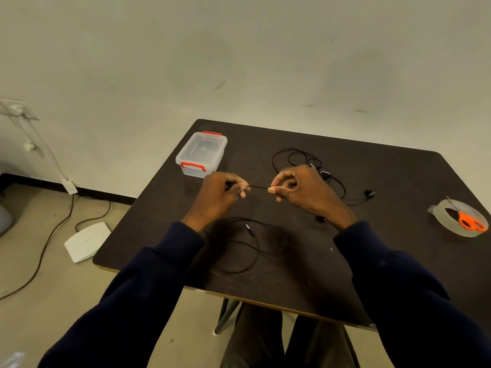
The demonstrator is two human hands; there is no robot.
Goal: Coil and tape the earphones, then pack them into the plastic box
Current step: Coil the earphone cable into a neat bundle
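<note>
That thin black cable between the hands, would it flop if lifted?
Probably floppy: the earphone cable runs straight only between the left hand and right hand, while its slack lies in loose loops on the table. Being thin, likely light and apt to tangle.

A bare, plain workroom or office corner: an unadorned pale wall [239,62], a beige floor [32,322] with trailing cables [49,241] and a flat white box [86,241], a wall socket [16,108], one dark surface [385,176].
</note>
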